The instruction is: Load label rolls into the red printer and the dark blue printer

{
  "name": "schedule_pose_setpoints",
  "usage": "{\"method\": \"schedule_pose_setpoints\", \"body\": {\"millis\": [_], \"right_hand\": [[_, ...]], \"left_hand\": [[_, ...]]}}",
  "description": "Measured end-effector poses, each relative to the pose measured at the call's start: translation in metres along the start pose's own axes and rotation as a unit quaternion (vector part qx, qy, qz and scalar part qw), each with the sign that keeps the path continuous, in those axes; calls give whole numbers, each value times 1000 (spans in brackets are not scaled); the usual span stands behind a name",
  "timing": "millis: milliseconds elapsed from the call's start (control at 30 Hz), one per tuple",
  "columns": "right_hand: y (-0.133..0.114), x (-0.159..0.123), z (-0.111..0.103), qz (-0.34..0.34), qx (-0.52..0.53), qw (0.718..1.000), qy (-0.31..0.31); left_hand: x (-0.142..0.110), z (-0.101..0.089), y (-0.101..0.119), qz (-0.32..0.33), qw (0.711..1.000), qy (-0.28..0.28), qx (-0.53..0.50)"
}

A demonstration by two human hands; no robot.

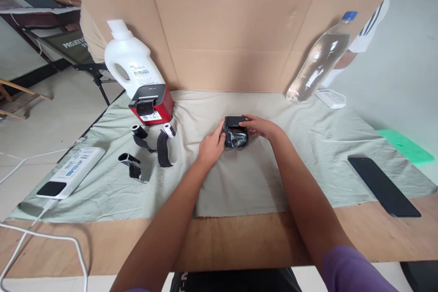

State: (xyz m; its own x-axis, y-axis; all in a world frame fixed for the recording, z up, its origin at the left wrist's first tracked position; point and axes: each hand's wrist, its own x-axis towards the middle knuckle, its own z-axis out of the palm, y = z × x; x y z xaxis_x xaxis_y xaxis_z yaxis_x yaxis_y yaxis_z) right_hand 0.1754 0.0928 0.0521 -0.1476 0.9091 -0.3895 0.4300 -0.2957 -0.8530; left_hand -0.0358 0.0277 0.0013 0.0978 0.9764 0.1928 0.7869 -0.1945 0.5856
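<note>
A small black cartridge-like device (236,132) with a shiny transparent window lies on the pale green cloth (239,178) at the centre of the table. My left hand (211,146) grips its left side, fingers curled against it. My right hand (262,127) holds its right side and top edge, fingers pressed on the black upper part. Both forearms reach forward from the near edge.
A red and black label printer (151,105) and a white jug (128,61) stand at back left, with three ribbon rolls (150,143) in front. A power strip (70,173) lies left, a phone (383,185) right, a clear bottle (318,61) leans on the cardboard backdrop (226,27).
</note>
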Motion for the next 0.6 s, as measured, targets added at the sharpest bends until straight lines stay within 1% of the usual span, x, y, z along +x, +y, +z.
{"method": "schedule_pose_setpoints", "body": {"millis": [133,267,400,500,600], "right_hand": [[1,2,2,-9,-4,1000,18],[0,-3,7,-21,-22,999,34],[4,-5,7,-26,-3,999,20],[9,-2,6,-33,1,999,13],[13,1,11,-21,21,998,53]], "left_hand": [[0,-2,5,15,1000,-16,-13],[1,-3,7,-2,1000,-17,-11],[-2,-3,5,10,1000,-16,-15],[-5,-2,5,11,1000,-21,2],[-7,0,7,31,998,-38,43]]}}
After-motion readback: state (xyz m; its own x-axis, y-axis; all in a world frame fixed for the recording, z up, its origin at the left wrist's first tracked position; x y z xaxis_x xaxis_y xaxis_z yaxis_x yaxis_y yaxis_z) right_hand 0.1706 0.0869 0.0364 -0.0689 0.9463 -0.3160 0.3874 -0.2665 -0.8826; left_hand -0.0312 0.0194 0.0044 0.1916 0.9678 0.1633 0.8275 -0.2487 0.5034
